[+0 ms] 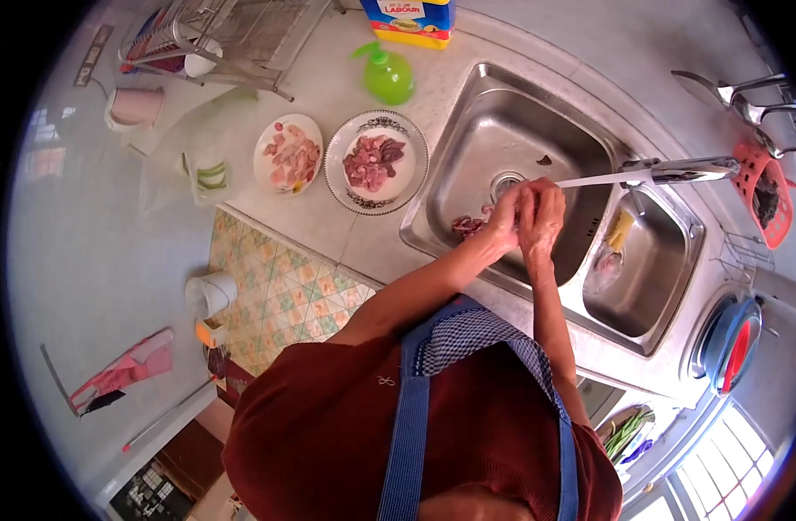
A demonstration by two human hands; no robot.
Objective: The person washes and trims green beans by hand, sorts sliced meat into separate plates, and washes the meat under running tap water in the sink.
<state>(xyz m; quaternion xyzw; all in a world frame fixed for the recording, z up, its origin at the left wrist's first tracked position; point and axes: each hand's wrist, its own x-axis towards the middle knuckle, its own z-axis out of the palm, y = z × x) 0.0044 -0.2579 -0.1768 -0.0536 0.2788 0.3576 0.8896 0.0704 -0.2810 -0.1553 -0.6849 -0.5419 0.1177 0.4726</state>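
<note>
Over the large sink basin (550, 108), my left hand (505, 217) and my right hand (541, 214) are pressed together with fingers closed. Anything between them is hidden. Water from the faucet (695, 170) runs onto them. Dark red meat pieces (469, 227) lie in the basin just left of my left hand. A patterned bowl (334, 165) of red meat stands on the counter left of the sink. Beside it is a white plate (265, 180) with paler meat pieces.
A green pump bottle (389, 78) and a blue and yellow container (411, 22) stand behind the bowl. The small basin (641, 304) holds a yellow item and a plastic bag. A plastic bag with green vegetables (211, 176) lies left; a red basket (762, 195) hangs right.
</note>
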